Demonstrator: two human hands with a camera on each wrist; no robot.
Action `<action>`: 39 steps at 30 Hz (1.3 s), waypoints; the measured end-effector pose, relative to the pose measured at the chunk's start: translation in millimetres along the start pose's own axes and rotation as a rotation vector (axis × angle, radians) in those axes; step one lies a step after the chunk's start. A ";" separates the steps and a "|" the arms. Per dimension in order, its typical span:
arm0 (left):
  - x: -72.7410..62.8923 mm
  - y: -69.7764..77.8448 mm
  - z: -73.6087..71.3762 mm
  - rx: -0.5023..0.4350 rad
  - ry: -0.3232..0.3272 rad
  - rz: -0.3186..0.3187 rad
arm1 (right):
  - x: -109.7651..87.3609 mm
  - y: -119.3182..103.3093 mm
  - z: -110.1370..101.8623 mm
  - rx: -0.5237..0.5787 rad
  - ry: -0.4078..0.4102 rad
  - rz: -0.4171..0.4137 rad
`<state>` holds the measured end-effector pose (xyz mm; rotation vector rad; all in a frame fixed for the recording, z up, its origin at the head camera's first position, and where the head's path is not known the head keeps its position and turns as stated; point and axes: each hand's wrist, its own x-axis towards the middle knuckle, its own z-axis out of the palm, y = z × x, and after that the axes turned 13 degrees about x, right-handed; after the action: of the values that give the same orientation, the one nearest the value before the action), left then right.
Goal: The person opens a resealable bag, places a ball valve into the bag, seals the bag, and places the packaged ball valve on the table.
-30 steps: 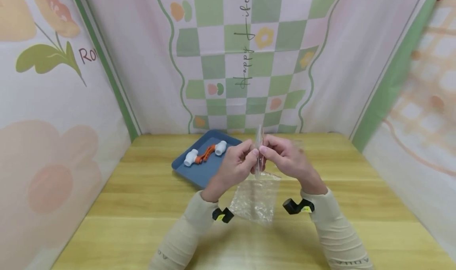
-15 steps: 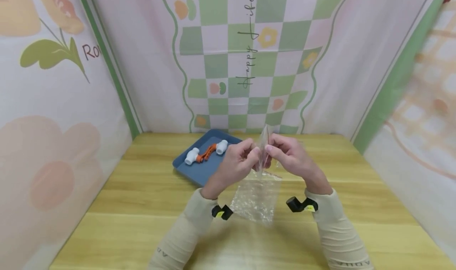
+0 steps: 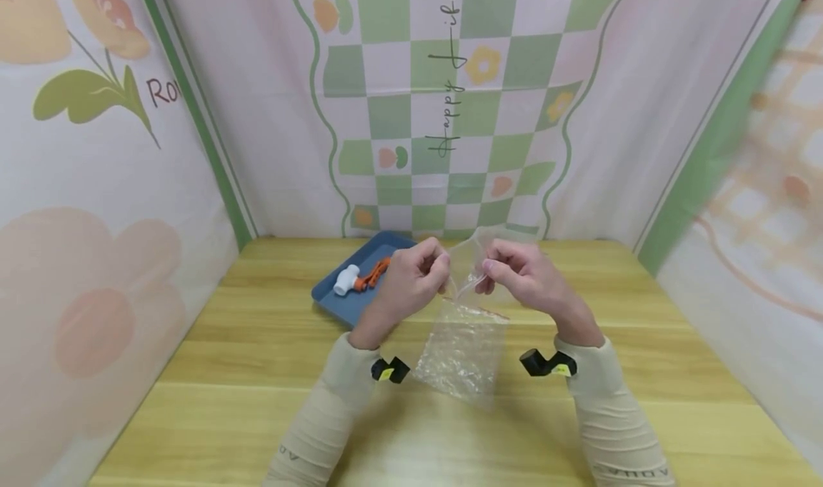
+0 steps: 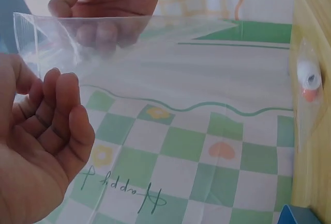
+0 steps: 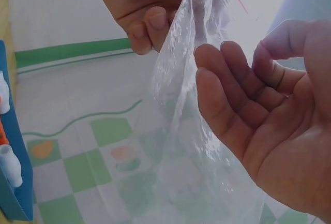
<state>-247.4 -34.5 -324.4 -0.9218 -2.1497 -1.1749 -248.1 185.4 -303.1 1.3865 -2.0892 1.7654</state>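
A clear plastic zip bag (image 3: 466, 260) is stretched between both hands above the table, its mouth spread apart. My left hand (image 3: 411, 278) pinches one side of the mouth between thumb and forefinger. On the opposite side, my right hand (image 3: 529, 278) pinches the other edge. The bag's body (image 5: 181, 79) hangs away behind the fingers, see-through, with nothing visible inside. In the right wrist view a red line marks it near the top. A second clear bag (image 3: 459, 362) lies flat on the table below the hands.
A blue tray (image 3: 350, 312) stands at the back left, partly behind the left hand. In it lie white pipe valves (image 5: 10, 167) with orange handles (image 3: 378, 271). Another white and orange piece (image 4: 309, 76) in clear plastic lies on the table. Printed cloth walls surround the tabletop.
The bag's two sides, close together before, are now pulled apart. My left hand has moved left, hiding one valve in the head view; the right hand has barely shifted.
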 end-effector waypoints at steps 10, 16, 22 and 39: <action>0.0 -8.6 -16.7 0.077 -0.035 -0.132 | -2.8 -2.0 -5.6 -0.043 0.036 0.068; 0.0 -16.8 -24.6 0.211 -0.046 -0.140 | -4.5 -5.1 -7.0 -0.151 0.065 0.156; 1.2 -23.2 -28.7 0.383 -0.067 -0.045 | -4.6 -5.9 -8.0 -0.251 0.060 0.238; -0.4 -18.2 -22.9 0.306 -0.015 0.012 | -5.4 -8.7 -8.6 -0.304 0.060 0.205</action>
<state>-258.4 -61.6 -322.7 -0.8064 -2.2507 -0.8036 -243.2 196.1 -296.8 1.0609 -2.4148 1.4459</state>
